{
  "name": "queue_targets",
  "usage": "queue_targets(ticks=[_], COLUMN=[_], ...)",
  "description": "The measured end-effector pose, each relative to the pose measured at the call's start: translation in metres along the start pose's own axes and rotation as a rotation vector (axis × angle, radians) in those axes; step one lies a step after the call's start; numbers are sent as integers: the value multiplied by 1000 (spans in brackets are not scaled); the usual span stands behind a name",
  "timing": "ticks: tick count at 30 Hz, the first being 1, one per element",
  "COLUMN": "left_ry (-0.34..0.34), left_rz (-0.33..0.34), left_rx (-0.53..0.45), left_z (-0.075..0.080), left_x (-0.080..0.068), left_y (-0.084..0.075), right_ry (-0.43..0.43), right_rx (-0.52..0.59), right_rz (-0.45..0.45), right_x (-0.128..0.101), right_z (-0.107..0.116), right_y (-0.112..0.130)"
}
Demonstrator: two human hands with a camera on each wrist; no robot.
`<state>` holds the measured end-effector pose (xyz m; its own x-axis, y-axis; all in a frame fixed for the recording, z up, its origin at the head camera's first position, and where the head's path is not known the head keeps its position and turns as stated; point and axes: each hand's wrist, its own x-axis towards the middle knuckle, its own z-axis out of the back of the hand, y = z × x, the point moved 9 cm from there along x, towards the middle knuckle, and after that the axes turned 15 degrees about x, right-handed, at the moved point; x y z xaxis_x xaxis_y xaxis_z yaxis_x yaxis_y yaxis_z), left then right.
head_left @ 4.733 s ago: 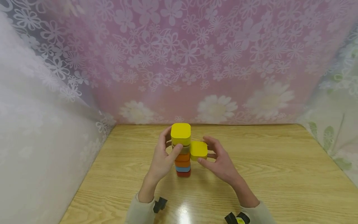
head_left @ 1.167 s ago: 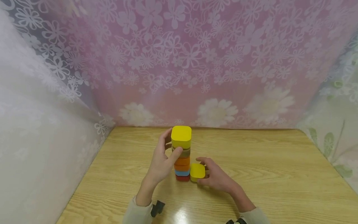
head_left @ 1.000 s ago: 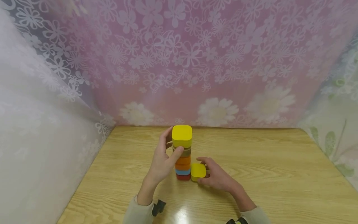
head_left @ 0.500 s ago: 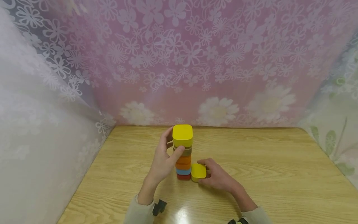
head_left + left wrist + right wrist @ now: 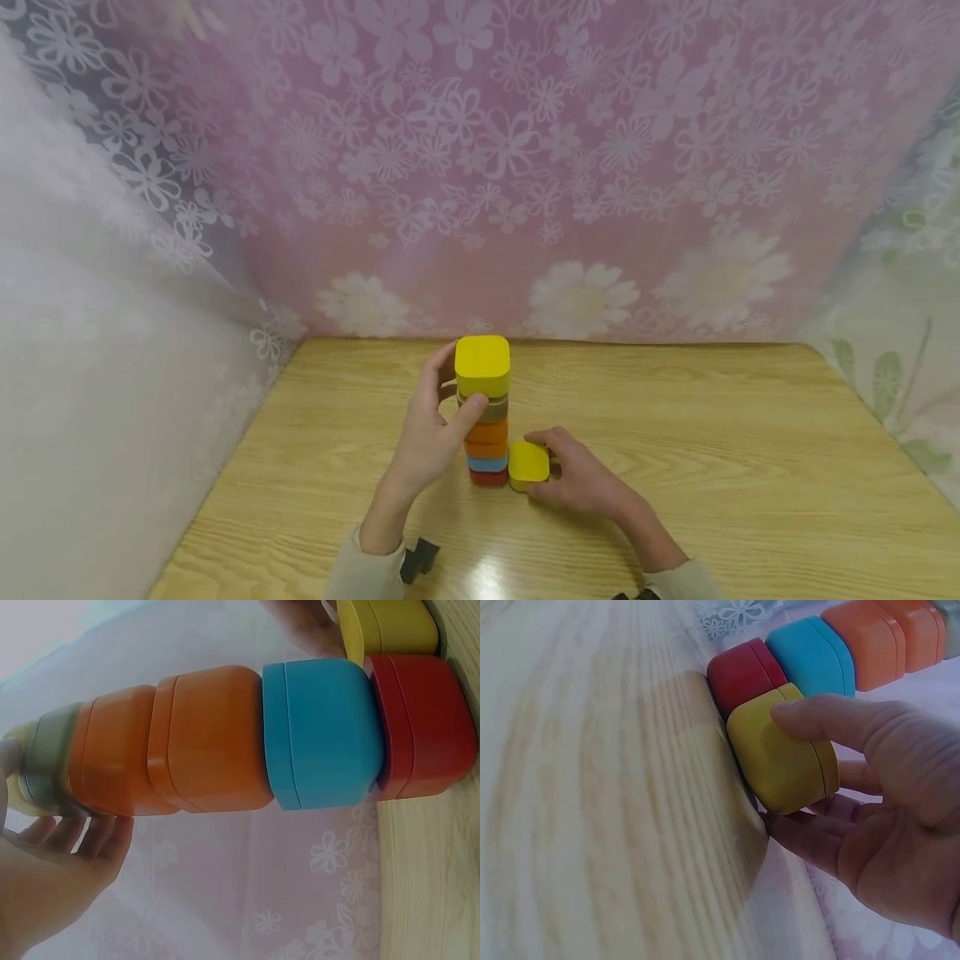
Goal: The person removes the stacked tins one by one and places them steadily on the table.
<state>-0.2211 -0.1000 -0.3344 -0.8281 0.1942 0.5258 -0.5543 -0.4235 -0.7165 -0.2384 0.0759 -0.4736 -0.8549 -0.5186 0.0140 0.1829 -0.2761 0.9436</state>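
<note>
A: Where's the small yellow rounded-square box (image 5: 528, 465)?

B: On the light wooden table (image 5: 720, 467), pinched between thumb and fingers of the right hand (image 5: 581, 479), touching the red bottom box (image 5: 488, 477) of the stack.

A: And the left hand (image 5: 429, 433)?

B: Curled round the tall stack of coloured boxes (image 5: 484, 412) near its grey-green layer (image 5: 491, 410). Pink floral curtain (image 5: 525, 167) behind; none of the boxes shows its contents.
</note>
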Motion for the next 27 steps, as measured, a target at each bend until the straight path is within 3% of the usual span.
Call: queue_targets(ticks=[11, 27], left_ry=[-15, -1], left_rz=[-5, -17], left_rx=[-10, -5], left_z=[3, 0], left_x=[2, 0], left_y=[-1, 0], right_ry=[-9, -12], right_rx=[-66, -56], right_rz=[13, -25], right_x=[3, 1], right_z=[1, 1], right_y=[6, -1])
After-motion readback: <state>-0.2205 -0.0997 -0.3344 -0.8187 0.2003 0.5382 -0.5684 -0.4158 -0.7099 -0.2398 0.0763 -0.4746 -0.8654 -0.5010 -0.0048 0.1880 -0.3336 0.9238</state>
